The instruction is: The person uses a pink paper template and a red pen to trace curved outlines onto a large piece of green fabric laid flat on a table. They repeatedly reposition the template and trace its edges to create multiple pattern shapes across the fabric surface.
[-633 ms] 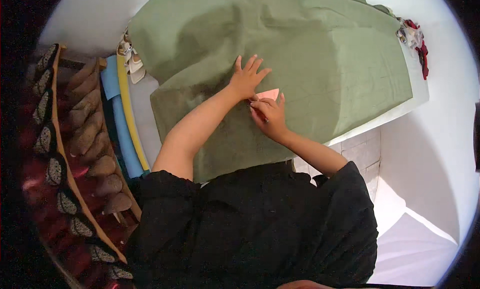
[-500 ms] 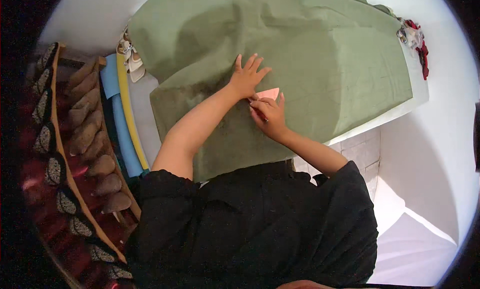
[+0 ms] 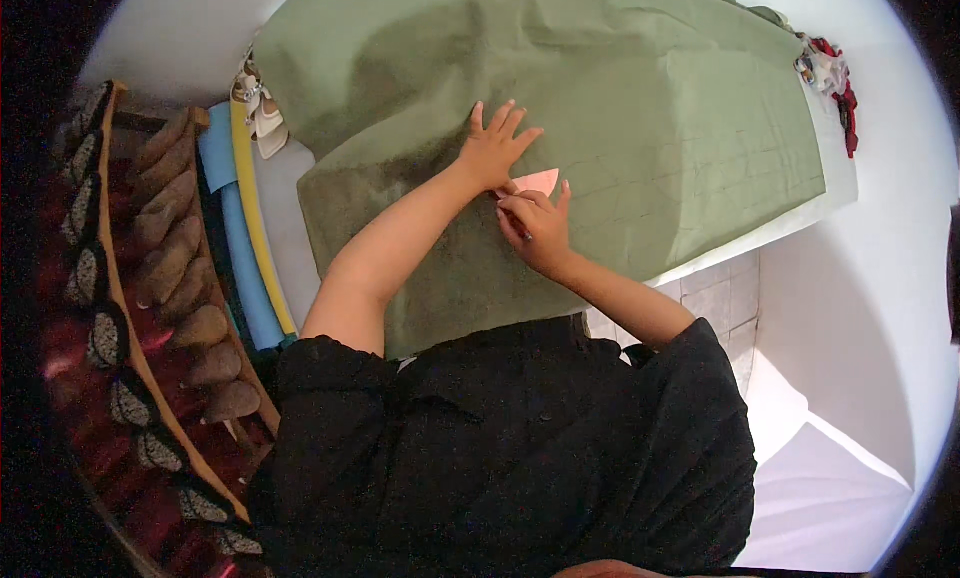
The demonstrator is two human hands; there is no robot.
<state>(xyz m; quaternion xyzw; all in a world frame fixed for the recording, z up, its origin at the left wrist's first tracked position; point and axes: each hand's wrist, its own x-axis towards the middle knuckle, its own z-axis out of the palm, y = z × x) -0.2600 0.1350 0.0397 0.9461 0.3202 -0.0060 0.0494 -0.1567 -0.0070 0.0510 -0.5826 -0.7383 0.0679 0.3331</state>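
A large green sheet of material [image 3: 600, 108] covers the table before me, with faint lines drawn over its right part. My left hand [image 3: 497, 156] lies flat on it with fingers spread, its thumb side against a small pink pointed piece [image 3: 540, 182], which looks like a template. Just below, my right hand [image 3: 540, 228] is closed in a pinch around a thin pen [image 3: 527, 236] at the piece's left end. Most of the pen is hidden by the fingers, and so is its tip.
To the left stands a wooden rack [image 3: 180, 278] with rows of brown shoe-shaped forms and dark patterned footwear. Blue [image 3: 245, 278] and yellow rolled sheets [image 3: 255, 218] lean beside the table. White cut pieces [image 3: 265, 123] hang at its left edge; scraps [image 3: 825, 73] lie far right.
The right hand has shifted very slightly up and left along the pink piece, and the pen's angle has changed. The left hand stays in place.
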